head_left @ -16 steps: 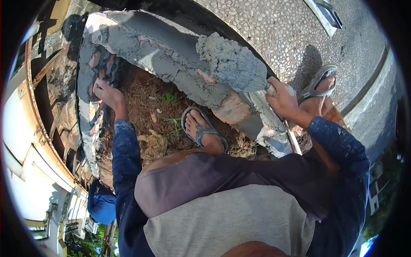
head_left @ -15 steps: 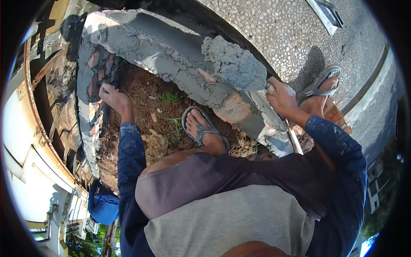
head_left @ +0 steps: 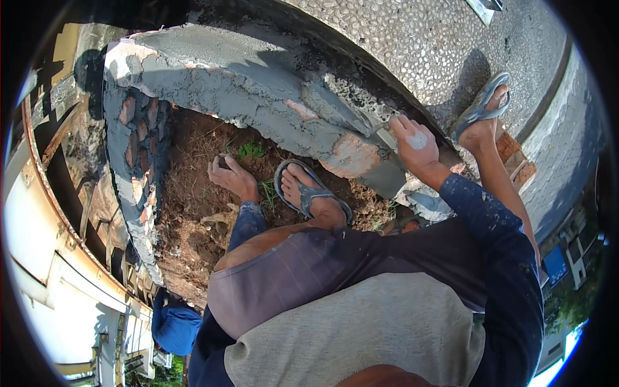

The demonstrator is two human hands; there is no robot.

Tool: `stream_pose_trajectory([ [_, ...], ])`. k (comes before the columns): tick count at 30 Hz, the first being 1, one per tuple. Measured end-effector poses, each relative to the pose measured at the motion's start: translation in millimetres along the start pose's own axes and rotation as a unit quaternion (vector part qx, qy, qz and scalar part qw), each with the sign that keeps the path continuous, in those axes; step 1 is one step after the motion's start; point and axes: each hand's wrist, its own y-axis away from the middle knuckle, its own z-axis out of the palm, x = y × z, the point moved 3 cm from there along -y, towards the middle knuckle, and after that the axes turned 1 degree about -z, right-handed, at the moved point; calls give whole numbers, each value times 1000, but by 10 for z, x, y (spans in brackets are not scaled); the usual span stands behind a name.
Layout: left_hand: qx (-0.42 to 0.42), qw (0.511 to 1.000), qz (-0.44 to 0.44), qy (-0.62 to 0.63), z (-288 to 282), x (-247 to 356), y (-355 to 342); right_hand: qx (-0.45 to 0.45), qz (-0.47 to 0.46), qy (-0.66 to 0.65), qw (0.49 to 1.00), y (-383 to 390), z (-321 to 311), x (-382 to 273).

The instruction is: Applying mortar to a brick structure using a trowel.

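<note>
My right hand point(head_left: 416, 145), with a grey mortar smear on its back, grips the handle of a trowel point(head_left: 380, 132); its blade lies along the top of a long mortar-coated brick wall point(head_left: 245, 97). Pale brick shows through the rough grey coating. My left hand point(head_left: 232, 174) hovers low over reddish soil point(head_left: 200, 138) inside the wall, fingers loosely curved and apart, beside a small green weed point(head_left: 251, 149). At the left, a shorter wall point(head_left: 132, 161) has bricks showing between the mortar.
My sandalled feet are on the soil point(head_left: 306, 190) and by the pebbled paving point(head_left: 483, 97). Rusty metal framing point(head_left: 48, 180) runs along the left. A person in blue point(head_left: 177, 329) is at the lower left. A metal object point(head_left: 480, 9) lies at the top right.
The heaped mortar no longer sits raised on the trowel, whose blade is now along the wall top. My right hand moved up-left; my left hand moved right, away from the left wall.
</note>
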Motion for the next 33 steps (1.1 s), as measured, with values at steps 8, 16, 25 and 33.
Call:
stream_pose_trajectory([
  [8,11,998,0,-59,134,-112,-90,19,-15,-39,999,-131,-357,-249],
  [16,-9,999,-34,-31,145,31,-96,43,-12,37,998,-432,-365,-471],
  [25,6,998,-26,-59,131,-56,-122,58,-14,-13,998,-315,-574,-675],
  [33,-18,998,-34,-50,202,0,-84,-171,215,-19,961,-623,514,463],
])
